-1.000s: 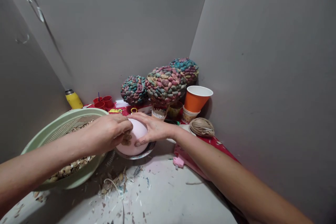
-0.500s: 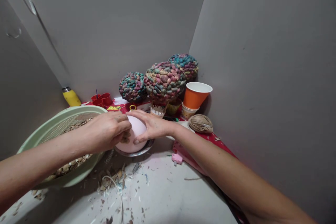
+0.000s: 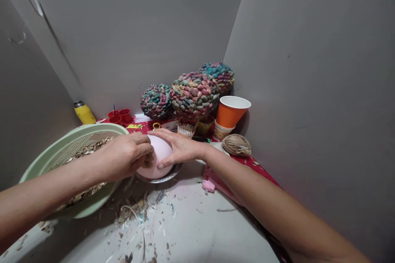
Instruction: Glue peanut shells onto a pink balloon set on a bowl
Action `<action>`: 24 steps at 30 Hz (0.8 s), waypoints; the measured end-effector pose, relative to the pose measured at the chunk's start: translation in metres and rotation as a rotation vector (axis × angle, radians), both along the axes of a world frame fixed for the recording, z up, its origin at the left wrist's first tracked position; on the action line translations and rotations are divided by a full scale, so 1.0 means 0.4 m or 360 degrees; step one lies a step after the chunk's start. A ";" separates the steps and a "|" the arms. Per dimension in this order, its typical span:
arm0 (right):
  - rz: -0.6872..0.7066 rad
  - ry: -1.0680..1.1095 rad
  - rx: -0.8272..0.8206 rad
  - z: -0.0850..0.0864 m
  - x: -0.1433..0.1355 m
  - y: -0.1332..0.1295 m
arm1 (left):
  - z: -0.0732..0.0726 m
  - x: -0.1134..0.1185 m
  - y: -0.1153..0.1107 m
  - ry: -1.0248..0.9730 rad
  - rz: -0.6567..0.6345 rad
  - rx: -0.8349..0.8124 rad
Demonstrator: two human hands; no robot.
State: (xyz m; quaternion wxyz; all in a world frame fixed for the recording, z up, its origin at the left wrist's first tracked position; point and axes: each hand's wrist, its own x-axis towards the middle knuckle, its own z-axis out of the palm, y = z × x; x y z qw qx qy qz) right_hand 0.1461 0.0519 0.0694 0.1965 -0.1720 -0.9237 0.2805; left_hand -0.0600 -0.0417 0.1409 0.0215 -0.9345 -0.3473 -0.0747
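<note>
A smooth, pale pink balloon (image 3: 161,152) rests in a shallow patterned bowl (image 3: 163,180) on the table. My right hand (image 3: 180,146) is spread around its right side, with the thumb in front and the fingers over the top, holding it. Against the balloon's left side is my left hand (image 3: 131,152), its fingers curled and pressed together. A few brown nutshells (image 3: 148,161) show on the balloon just beneath those fingers. The left fingertips are hidden, so what they pinch cannot be seen.
At left stands a green colander (image 3: 86,213) of shells. Shell-covered balls (image 3: 194,94), an orange paper cup (image 3: 231,113), red cups (image 3: 125,116) and a yellow bottle (image 3: 84,114) line the back. Twine (image 3: 237,145) and a pink glue gun (image 3: 209,185) lie right; shell scraps (image 3: 132,209) litter the front.
Almost nothing differs. My left hand has shifted very slightly against the balloon, while my right hand keeps its hold.
</note>
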 end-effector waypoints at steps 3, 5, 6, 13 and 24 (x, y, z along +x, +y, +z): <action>-0.0014 -0.0004 -0.0008 0.000 0.002 0.000 | 0.004 -0.004 -0.002 -0.0084 -0.0025 0.0042; -0.0013 0.0006 0.0002 0.000 0.002 0.000 | 0.007 -0.008 -0.001 -0.0176 -0.0021 0.0147; -0.0017 0.0019 0.0002 0.000 0.003 -0.001 | 0.008 -0.010 0.000 -0.0240 -0.0001 0.0201; -0.0041 0.0173 -0.0150 -0.005 0.004 -0.010 | 0.003 -0.037 0.032 -0.0558 0.0517 -0.0092; -0.0174 0.0455 0.0006 0.015 0.032 -0.041 | -0.030 -0.072 0.054 -0.0259 0.0382 -0.0688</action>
